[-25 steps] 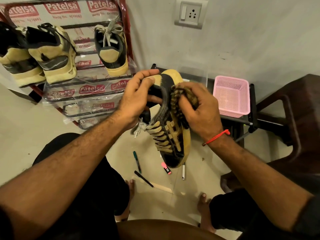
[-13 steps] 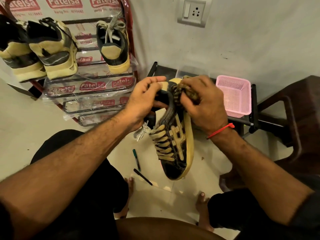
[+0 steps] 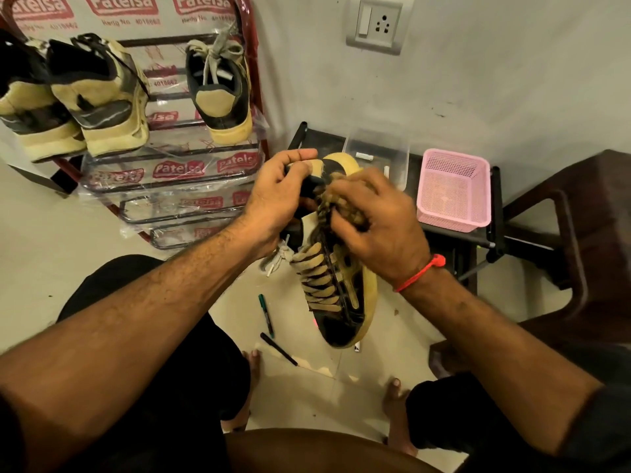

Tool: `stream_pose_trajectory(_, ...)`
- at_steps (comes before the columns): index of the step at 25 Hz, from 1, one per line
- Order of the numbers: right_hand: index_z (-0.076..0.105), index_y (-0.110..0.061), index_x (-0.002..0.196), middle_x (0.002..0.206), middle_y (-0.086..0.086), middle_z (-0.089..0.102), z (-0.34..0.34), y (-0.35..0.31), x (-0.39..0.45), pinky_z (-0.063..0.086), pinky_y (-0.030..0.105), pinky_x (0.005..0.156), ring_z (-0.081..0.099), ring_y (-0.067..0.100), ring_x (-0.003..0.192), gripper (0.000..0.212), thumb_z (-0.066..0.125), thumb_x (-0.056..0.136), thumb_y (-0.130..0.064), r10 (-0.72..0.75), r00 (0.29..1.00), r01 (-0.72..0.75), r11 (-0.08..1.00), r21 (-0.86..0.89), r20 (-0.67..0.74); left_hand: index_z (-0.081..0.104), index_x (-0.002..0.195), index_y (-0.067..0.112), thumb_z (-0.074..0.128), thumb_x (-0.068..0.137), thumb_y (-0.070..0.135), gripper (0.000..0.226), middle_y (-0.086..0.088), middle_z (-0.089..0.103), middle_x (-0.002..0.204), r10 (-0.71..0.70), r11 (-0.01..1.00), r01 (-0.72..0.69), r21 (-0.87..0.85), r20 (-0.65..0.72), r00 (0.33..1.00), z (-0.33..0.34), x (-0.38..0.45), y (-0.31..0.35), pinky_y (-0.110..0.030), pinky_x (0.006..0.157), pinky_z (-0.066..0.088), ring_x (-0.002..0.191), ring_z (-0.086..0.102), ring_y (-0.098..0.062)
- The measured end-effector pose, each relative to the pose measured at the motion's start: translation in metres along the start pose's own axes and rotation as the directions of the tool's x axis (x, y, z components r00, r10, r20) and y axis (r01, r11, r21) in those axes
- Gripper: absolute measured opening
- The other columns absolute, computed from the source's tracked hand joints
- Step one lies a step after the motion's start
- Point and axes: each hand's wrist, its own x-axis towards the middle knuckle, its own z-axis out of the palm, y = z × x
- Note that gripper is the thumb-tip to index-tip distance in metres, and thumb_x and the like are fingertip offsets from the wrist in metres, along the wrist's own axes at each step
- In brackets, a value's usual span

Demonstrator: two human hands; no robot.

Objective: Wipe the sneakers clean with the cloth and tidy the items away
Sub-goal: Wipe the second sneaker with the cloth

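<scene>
Pens (image 3: 266, 315) on the floor (image 3: 51, 240) near bare feet, black-and-tan sneaker (image 3: 338, 285) held in the air toe-down, left hand (image 3: 278, 196) fingers curled round its heel, right hand (image 3: 379, 223) fingers bunching a mottled cloth (image 3: 345, 204) against its collar, pink basket (image 3: 454, 189) and shoe rack (image 3: 177, 186) with three more sneakers (image 3: 99, 97) beyond.

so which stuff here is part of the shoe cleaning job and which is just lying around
Part of the job:
sneaker in hand
cloth
left hand
right hand
sneakers on the rack

Just lying about:
green marker
black pen
pink basket
clear tub
</scene>
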Motion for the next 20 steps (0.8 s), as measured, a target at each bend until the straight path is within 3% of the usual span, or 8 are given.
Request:
stream_pose_trajectory(3,0.069,-0.008,0.115,0.111,0.013,0.062,0.008,-0.014,-0.02,0.059,0.039,0.072,0.061,0.024,0.096,0.034,0.063,0.089,-0.03,-0.182,0.972,0.181,0.983,0.014,0.152,0.064,0.123,0.014,0.046,0.106,0.013,0.026,-0.01,0.07,0.103,-0.043,0.999,0.04,-0.035,-0.076,0.996,-0.007,0.003,0.004,-0.025,0.057,0.058,0.063,0.069,-0.011)
stream_pose_trajectory(7,0.068,-0.008,0.114,0.108,0.011,0.062,-0.011,0.013,0.002,0.059,0.042,0.075,0.06,0.022,0.095,0.036,0.06,0.089,-0.033,0.078,0.996,-0.078,0.997,-0.003,0.035,0.066,0.119,0.012,0.046,0.105,0.011,0.024,-0.01,0.072,0.095,-0.088,0.982,0.069,-0.175,-0.108,0.99,-0.016,0.007,0.01,-0.023,0.057,0.058,0.066,0.071,-0.015)
stream_pose_trajectory(9,0.069,-0.009,0.113,0.108,0.011,0.062,-0.006,-0.001,-0.009,0.059,0.04,0.073,0.061,0.023,0.093,0.035,0.061,0.088,-0.034,-0.087,0.988,0.085,0.996,0.022,0.129,0.066,0.12,0.011,0.045,0.105,0.012,0.026,-0.01,0.071,0.095,-0.085,0.986,0.064,-0.155,-0.132,0.988,-0.018,0.011,0.009,-0.024,0.058,0.058,0.068,0.07,-0.014)
stream_pose_trajectory(11,0.07,-0.011,0.112,0.108,0.012,0.063,0.006,-0.024,-0.025,0.057,0.036,0.069,0.062,0.025,0.092,0.034,0.062,0.088,-0.033,-0.324,0.902,0.326,0.944,0.043,0.284,0.066,0.121,0.012,0.045,0.105,0.012,0.026,-0.008,0.071,0.093,-0.094,0.984,0.069,-0.163,-0.149,0.984,-0.015,0.012,0.006,-0.026,0.061,0.059,0.07,0.071,-0.014)
stream_pose_trajectory(12,0.07,-0.011,0.112,0.108,0.013,0.064,0.007,-0.027,-0.024,0.057,0.036,0.067,0.063,0.027,0.092,0.033,0.062,0.089,-0.033,-0.354,0.881,0.364,0.931,0.029,0.315,0.066,0.121,0.013,0.046,0.105,0.013,0.025,-0.007,0.073,0.09,-0.097,0.98,0.069,-0.189,-0.145,0.985,-0.013,0.012,0.006,-0.028,0.063,0.059,0.071,0.071,-0.015)
stream_pose_trajectory(16,0.07,-0.01,0.115,0.11,0.013,0.064,-0.003,-0.009,-0.004,0.058,0.04,0.072,0.063,0.027,0.096,0.034,0.061,0.09,-0.032,-0.148,0.984,0.151,0.988,-0.024,0.1,0.06,0.13,0.014,0.044,0.107,0.017,0.028,-0.004,0.077,0.081,-0.111,0.961,0.072,-0.266,-0.133,0.985,-0.012,0.017,0.012,-0.028,0.052,0.056,0.065,0.07,-0.016)
stream_pose_trajectory(20,0.069,-0.006,0.113,0.107,0.011,0.065,-0.004,-0.005,-0.001,0.054,0.034,0.085,0.062,0.02,0.097,0.028,0.062,0.091,-0.021,-0.023,1.0,0.021,0.984,0.18,0.01,0.062,0.13,0.012,0.043,0.107,0.015,0.03,-0.004,0.076,0.089,-0.063,0.972,0.024,-0.236,-0.162,0.985,-0.017,0.02,0.011,-0.026,0.054,0.056,0.067,0.071,-0.013)
